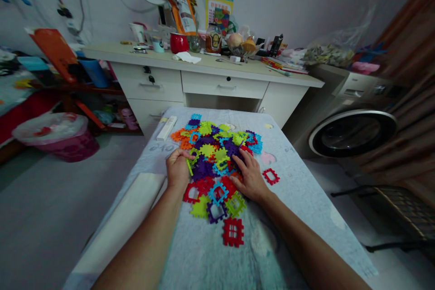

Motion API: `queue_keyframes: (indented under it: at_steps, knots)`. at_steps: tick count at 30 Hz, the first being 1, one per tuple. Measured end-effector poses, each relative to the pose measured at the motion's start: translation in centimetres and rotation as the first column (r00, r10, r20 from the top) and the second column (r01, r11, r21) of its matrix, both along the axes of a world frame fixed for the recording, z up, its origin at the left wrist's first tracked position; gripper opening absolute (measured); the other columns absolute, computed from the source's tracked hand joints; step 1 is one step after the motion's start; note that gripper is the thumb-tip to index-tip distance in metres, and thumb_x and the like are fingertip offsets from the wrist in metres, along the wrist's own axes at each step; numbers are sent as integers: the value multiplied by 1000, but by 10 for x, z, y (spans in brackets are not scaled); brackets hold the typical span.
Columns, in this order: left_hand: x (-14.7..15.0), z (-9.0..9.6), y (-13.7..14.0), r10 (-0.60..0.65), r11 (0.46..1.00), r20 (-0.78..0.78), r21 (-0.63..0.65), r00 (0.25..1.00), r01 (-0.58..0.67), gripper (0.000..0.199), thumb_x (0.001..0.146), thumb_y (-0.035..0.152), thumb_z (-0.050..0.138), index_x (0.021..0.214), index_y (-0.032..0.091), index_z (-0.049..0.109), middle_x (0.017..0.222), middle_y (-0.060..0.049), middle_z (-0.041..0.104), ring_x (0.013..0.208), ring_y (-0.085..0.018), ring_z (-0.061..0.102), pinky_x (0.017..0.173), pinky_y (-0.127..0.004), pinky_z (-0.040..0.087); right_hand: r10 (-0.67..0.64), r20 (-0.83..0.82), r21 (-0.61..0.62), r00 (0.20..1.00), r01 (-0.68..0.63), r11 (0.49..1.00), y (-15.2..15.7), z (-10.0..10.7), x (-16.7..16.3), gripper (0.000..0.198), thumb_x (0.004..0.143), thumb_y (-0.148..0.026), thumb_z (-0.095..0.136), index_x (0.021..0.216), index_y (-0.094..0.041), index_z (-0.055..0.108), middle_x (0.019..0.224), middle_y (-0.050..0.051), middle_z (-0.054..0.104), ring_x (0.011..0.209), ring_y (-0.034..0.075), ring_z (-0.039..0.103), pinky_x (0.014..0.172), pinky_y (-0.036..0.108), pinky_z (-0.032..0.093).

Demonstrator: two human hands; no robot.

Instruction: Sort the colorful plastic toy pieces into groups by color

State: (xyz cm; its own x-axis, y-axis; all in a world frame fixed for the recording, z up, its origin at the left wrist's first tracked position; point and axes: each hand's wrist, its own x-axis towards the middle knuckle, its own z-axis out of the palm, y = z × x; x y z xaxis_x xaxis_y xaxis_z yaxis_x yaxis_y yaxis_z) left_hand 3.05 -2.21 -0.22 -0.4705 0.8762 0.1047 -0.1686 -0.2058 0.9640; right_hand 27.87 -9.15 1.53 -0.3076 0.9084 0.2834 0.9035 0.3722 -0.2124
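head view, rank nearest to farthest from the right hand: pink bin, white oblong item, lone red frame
From the right hand:
1. Lone red frame, just to its right.
2. White oblong item, ahead and to the left.
3. Pink bin, far off to the left.

Pieces (207, 150) on table (299, 217), desk (204, 80) behind
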Motion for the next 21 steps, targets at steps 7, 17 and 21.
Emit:
queue_keyframes:
  at_steps: [7, 17, 21]
  knots:
    - [1, 3, -1, -46, 998, 22, -30, 999, 47, 7, 57, 18, 45, 57, 21, 51, 53, 2, 61, 59, -16, 60, 73, -31, 49, -22, 75, -30, 997, 24, 999, 36, 9, -7, 61, 94, -50, 50, 148, -23, 43, 155, 15, 36, 142, 32, 31, 113, 54, 26]
    - [3, 2, 0, -73, 997, 119, 21, 990, 71, 6, 58, 17, 47, 58, 22, 51, 51, 2, 61, 68, -17, 66, 85, -36, 51, -127, 83, -34, 988, 130, 991, 43, 38, -29, 58, 93, -48, 53, 144, -21, 48, 155, 17, 36, 144, 37, 26, 114, 63, 17]
    - [3, 3, -2, -98, 995, 166, 33, 981, 94, 6, 57, 16, 49, 59, 21, 52, 56, 2, 62, 63, -14, 63, 76, -30, 50, 271, 14, -163, 963, -265, 950, -16, 47, -67, 78, 86, -68, 53, 150, -25, 40, 159, 15, 29, 146, 38, 22, 115, 64, 13]
